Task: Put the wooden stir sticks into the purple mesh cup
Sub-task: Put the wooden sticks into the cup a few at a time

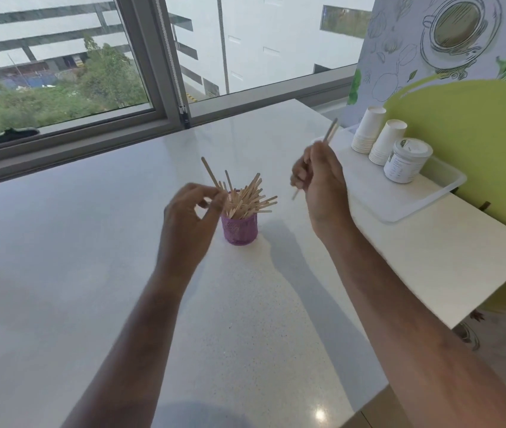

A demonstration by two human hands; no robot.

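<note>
— How far along does this look?

— Well along, I'd judge. The purple mesh cup stands near the middle of the white counter, and it is crowded with wooden stir sticks that fan out above its rim, most leaning to the right.

— Anything left outside it?

— One blurred stick, or maybe two; it is clenched in the right hand, which is raised to the right of the cup and apart from it. That still has to go in. I see no loose sticks lying on the counter.

— And the other hand?

— The left hand is just left of the cup, thumb and fingertips pinched on a tall stick that slants up and left, its lower end apparently in the cup.

— What sits on the far right?

— A white tray with paper cups and a jar, untouched.
</note>
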